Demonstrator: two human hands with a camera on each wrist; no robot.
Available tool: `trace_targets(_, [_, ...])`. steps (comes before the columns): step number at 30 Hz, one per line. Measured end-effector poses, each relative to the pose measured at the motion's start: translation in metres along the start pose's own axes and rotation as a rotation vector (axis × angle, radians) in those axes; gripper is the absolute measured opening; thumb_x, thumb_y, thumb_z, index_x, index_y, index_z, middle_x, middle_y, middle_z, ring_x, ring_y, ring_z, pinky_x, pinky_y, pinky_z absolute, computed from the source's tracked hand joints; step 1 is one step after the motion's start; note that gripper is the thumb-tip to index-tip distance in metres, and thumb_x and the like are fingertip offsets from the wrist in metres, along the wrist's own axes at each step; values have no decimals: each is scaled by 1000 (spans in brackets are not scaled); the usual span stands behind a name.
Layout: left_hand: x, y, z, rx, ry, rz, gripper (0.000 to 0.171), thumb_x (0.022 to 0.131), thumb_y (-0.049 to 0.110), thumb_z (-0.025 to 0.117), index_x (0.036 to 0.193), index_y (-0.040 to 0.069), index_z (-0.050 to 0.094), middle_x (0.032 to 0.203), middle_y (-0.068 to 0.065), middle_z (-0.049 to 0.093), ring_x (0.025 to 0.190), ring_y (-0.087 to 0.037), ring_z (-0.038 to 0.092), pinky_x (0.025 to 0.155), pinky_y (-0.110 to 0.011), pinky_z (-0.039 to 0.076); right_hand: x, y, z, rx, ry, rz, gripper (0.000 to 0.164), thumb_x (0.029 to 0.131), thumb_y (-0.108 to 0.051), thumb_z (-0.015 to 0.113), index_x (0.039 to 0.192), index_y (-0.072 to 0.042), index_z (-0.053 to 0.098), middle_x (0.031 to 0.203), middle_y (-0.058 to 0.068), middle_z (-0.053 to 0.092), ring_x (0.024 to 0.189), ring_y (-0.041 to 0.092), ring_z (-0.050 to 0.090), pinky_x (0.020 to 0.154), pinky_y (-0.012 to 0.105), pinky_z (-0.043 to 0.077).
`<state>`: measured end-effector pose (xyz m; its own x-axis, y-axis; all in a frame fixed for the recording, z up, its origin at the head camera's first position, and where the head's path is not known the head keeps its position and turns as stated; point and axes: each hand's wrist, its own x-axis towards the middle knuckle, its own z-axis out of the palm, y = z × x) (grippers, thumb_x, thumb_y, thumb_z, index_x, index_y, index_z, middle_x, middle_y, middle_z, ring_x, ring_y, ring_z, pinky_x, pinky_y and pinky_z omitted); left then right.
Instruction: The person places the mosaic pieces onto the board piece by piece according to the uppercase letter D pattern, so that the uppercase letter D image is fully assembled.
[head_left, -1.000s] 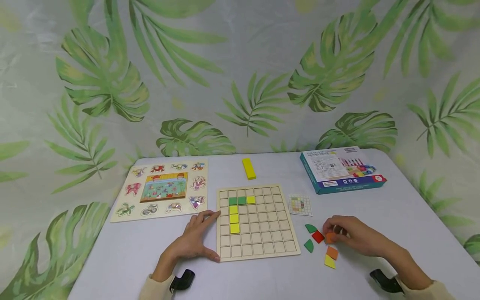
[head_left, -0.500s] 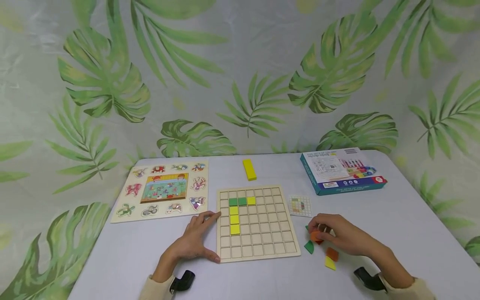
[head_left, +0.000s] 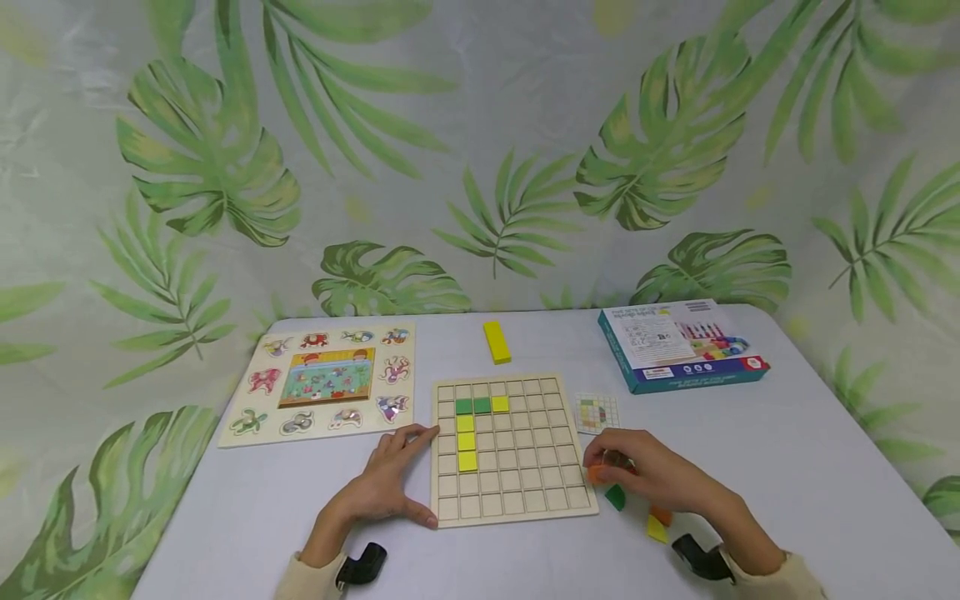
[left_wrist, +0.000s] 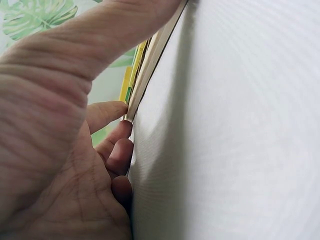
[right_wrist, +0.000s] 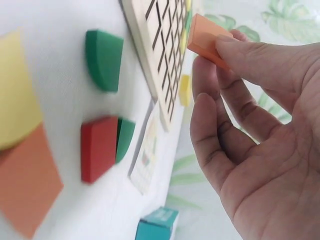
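Observation:
My right hand (head_left: 652, 471) pinches an orange square tile (right_wrist: 210, 40) between thumb and fingers, held above the table just off the right edge of the wooden grid board (head_left: 528, 500). With its thumb and index fingertip, my left hand (head_left: 386, 483) touches the left edge of that board. On the grid, two green tiles (head_left: 472, 405) and one yellow tile lie in a row, with three yellow tiles (head_left: 467, 442) in a column below. Beneath the right hand are a red tile (right_wrist: 100, 150), green quarter-round pieces (right_wrist: 105, 60), another orange tile (right_wrist: 30, 185) and a yellow curved piece (head_left: 657, 529).
A small printed pattern card (head_left: 597, 412) lies right of the board. Behind the board lies a yellow bar (head_left: 497, 342). An animal puzzle board (head_left: 247, 392) is at the left, and a teal-sided box (head_left: 682, 350) sits at the back right.
My right hand has lifted the orange tile from among the loose pieces and carried it left to the grid board's right edge. The left hand stays in place.

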<state>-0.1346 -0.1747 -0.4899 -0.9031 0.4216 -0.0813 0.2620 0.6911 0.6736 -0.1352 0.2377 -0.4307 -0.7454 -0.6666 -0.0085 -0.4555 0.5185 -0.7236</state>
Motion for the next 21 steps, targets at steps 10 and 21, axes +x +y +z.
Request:
trace_targets(10, [-1, -1, 0, -29, -3, 13, 125, 50, 45, 98, 156, 18, 37, 153, -7, 34, 132, -29, 30, 107, -57, 27, 28, -10, 17, -1, -17, -43, 18, 97, -6, 64, 112, -14, 66, 106, -7, 67, 92, 7, 59, 82, 25, 52])
trace_targets(21, [0, -2, 0, -11, -14, 9, 126, 51, 48, 97, 157, 19, 36, 153, -8, 34, 132, -30, 30, 107, -57, 27, 68, -28, 33, -20, 11, -116, 15, 95, -6, 66, 110, -11, 68, 104, -5, 70, 91, 7, 62, 82, 27, 53])
